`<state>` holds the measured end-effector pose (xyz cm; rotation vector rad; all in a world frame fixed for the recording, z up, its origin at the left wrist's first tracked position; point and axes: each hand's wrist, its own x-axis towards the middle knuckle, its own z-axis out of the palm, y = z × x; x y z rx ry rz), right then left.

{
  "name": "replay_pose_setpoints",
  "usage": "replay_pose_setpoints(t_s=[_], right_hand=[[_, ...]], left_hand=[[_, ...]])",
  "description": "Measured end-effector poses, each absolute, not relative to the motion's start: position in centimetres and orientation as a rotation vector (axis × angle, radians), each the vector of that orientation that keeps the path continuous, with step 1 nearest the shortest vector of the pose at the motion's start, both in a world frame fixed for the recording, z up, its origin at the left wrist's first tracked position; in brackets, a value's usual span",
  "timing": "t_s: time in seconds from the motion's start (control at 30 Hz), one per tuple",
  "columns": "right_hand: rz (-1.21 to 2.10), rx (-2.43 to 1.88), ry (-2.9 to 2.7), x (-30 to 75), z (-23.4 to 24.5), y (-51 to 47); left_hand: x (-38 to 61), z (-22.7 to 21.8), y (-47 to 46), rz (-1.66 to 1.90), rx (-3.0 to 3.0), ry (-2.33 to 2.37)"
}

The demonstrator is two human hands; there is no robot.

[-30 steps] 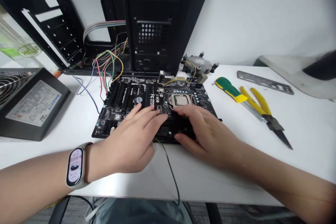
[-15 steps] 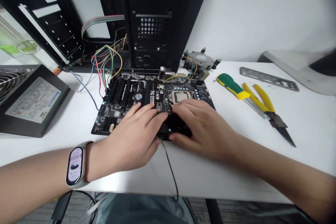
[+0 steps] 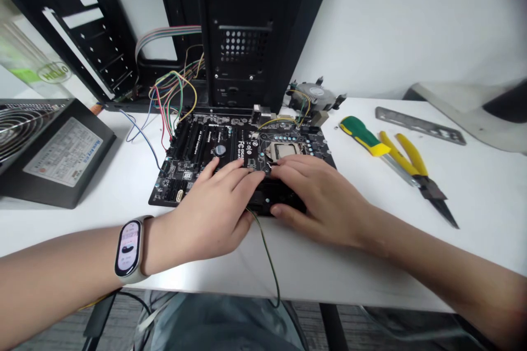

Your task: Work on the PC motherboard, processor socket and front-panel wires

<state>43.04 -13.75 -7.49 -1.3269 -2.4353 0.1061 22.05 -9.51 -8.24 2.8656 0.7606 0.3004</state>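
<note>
A black motherboard [image 3: 197,148] lies flat on the white table in front of an upright black computer case [image 3: 247,27]. My left hand [image 3: 209,214], with a smart band on the wrist, rests on the board's near edge, fingers stretched forward. My right hand [image 3: 321,197] lies flat on the board just below the CPU socket [image 3: 286,149], fingers pointing left. The fingertips of both hands meet near the board's middle. A thin dark cable [image 3: 269,258] runs from under my hands over the table's front edge. What lies under my fingers is hidden.
A green-and-yellow screwdriver [image 3: 364,136] and yellow-handled pliers [image 3: 411,167] lie to the right, with a metal I/O plate [image 3: 420,126] behind them. A cooler fan [image 3: 315,96] sits behind the board. A power supply [image 3: 53,148] stands at the left. Coloured wires [image 3: 173,98] hang from the case.
Both hands stay on the motherboard with only a slight shift of the fingers. The view has moved a little.
</note>
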Motion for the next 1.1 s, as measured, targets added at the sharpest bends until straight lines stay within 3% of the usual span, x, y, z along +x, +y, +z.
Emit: replay_pose_setpoints(t_s=[1.1], right_hand=[[0.349,-1.373,-2.338,44.4,-6.7,-13.9]], left_hand=[[22.0,-8.2,-9.2,0.341,2.8,0.864]])
